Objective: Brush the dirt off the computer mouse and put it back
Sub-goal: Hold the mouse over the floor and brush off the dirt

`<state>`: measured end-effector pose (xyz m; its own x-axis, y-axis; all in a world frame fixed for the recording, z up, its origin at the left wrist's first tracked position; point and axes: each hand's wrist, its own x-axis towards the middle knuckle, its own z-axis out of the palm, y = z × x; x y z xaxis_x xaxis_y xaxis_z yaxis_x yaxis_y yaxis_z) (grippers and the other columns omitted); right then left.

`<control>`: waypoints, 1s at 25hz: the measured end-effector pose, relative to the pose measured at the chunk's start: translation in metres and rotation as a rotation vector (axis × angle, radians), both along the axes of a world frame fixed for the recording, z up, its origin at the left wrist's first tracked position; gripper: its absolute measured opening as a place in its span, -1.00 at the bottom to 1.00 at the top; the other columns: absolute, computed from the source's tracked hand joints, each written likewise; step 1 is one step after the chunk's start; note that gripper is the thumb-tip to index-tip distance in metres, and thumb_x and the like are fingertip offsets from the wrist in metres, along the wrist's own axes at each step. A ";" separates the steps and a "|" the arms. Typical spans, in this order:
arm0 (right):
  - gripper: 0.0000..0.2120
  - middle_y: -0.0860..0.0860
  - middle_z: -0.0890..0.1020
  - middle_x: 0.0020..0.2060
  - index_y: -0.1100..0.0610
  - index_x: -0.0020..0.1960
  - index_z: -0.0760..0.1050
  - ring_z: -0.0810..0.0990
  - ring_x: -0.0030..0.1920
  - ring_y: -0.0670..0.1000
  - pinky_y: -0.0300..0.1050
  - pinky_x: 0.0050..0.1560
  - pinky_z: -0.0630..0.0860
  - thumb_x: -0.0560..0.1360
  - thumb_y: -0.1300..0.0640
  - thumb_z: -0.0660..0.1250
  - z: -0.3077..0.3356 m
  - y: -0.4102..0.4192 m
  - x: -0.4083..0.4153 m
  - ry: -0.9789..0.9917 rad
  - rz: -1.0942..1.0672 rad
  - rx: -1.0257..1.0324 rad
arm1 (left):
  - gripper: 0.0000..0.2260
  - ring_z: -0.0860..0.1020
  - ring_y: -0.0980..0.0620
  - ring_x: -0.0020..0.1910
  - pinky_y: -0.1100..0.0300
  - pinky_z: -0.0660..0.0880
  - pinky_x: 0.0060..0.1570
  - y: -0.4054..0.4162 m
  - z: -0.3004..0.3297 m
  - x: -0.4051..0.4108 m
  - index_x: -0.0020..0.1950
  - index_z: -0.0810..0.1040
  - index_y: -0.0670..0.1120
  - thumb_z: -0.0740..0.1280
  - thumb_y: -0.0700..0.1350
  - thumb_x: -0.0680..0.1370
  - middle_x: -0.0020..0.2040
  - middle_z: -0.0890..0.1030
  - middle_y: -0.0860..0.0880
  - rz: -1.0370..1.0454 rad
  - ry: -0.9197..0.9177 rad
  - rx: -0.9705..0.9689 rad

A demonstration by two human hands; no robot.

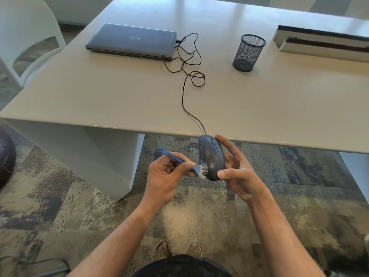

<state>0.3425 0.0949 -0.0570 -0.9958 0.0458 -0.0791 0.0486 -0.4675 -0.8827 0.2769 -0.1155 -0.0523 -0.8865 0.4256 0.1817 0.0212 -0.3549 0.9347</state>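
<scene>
Right hand (237,168) pinches the mouse (212,156) off the worktop (119,96), left hand (165,172) grips the brush (194,168): I'd flick short strokes outward.

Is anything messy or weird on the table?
A little. The mouse cable lies in tangled loops beside the closed laptop, and small dark crumbs sit on the table near them. Nothing looks broken.

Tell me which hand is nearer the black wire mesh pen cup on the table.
Right. The right hand, holding the dark grey computer mouse, sits below the black wire mesh pen cup, slightly left of it. The left hand, gripping the blue brush, is farther left.
</scene>
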 end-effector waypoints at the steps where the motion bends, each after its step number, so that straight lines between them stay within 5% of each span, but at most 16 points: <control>1: -0.07 0.24 0.51 0.39 0.09 0.52 0.37 0.67 0.12 0.18 -0.04 -0.02 0.66 0.18 0.39 0.52 0.001 0.000 0.000 -0.005 -0.007 0.004 | -0.82 0.69 0.02 -0.27 0.23 0.63 -0.19 0.000 -0.001 0.003 -0.09 0.70 -0.02 0.53 0.05 0.41 -0.19 0.73 -0.07 0.000 0.002 -0.004; 10: -0.03 0.22 0.52 0.39 0.04 0.53 0.36 0.67 0.08 0.19 0.01 -0.03 0.67 0.15 0.36 0.53 0.005 0.001 0.000 -0.025 -0.043 0.039 | -0.93 0.70 -0.01 -0.26 0.20 0.64 -0.17 0.001 -0.008 0.023 -0.11 0.70 -0.04 0.46 -0.18 0.45 -0.18 0.73 -0.10 0.019 -0.012 0.001; 16: -0.06 0.21 0.51 0.38 0.01 0.52 0.38 0.68 0.06 0.16 -0.02 -0.06 0.66 0.19 0.37 0.53 0.004 0.003 0.001 -0.013 -0.038 0.024 | -0.90 0.71 0.01 -0.21 0.22 0.63 -0.13 -0.007 -0.002 0.013 -0.08 0.70 0.02 0.51 0.00 0.45 -0.15 0.73 -0.08 0.102 0.014 0.021; 25: -0.04 0.24 0.47 0.44 0.05 0.55 0.33 0.60 0.25 0.25 0.12 0.16 0.61 0.22 0.41 0.52 0.001 -0.005 0.004 0.023 0.154 0.012 | -0.90 0.71 0.01 -0.23 0.21 0.63 -0.13 -0.004 0.011 -0.022 -0.10 0.70 0.06 0.51 0.03 0.43 -0.18 0.74 -0.03 0.236 -0.002 0.031</control>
